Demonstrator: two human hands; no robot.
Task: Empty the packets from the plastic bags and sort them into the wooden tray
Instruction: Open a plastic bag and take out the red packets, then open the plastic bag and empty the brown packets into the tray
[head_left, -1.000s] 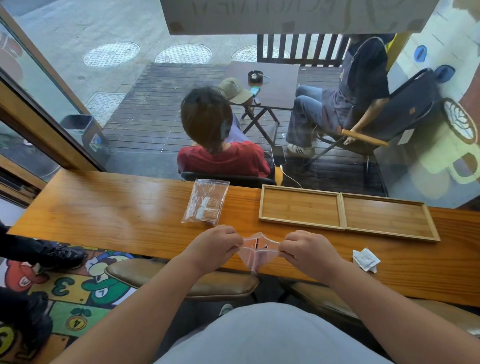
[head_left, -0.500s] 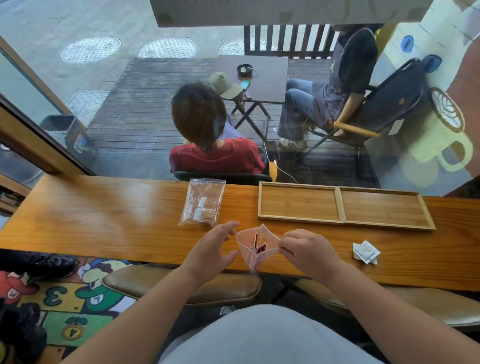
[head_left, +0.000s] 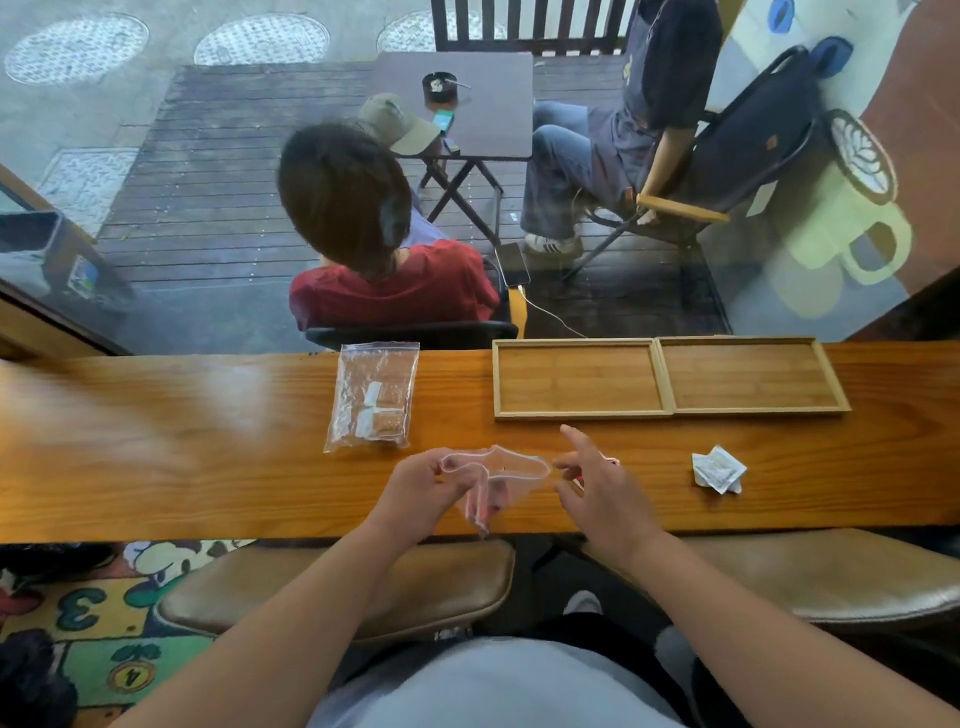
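Note:
My left hand (head_left: 428, 480) pinches the left rim of a small pink-tinted plastic bag (head_left: 498, 475), which hangs open-mouthed over the counter's near edge. Something reddish still shows low inside it. My right hand (head_left: 597, 486) is just right of the bag and off it. Its index finger is raised, and its thumb and fingers pinch a small red packet (head_left: 613, 461) that is mostly hidden. The wooden tray (head_left: 666, 378) with two compartments lies beyond my right hand, with nothing in either one. A second clear bag (head_left: 371, 397) with white and brown packets lies flat to the left.
A few white packets (head_left: 719, 470) lie loose on the wooden counter (head_left: 156, 441) to the right of my hand. A window runs along the counter's far edge, with people seated outside. Padded stools (head_left: 337, 587) stand below the near edge.
The bag passed from my right hand to my left. My right hand let go of its rim and came away to the right with a red packet in its fingers.

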